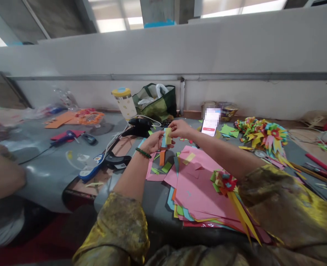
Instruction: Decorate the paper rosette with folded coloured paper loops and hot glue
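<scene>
My left hand [155,142], with a green bead bracelet [143,152] at its wrist, is closed round small paper strips [167,136], yellow and light blue. The fingertips of my right hand [180,128] pinch the upper right edge of the same strips. Just below both hands lie a pink paper frame with green scraps [167,167] and an orange strip [162,158]. A stack of pink paper sheets [198,188] spreads to the right, with other colours under it. On the stack rests a paper flower [224,181] with yellow ribbon tails.
Behind my hands stand a tumbler [124,105], a green mesh bag [158,101] and a propped phone [210,123]. Several paper flowers [265,135] lie at right. A blue glue gun [91,170] and its cable lie at left. Another person's arm [3,171] reaches in at far left.
</scene>
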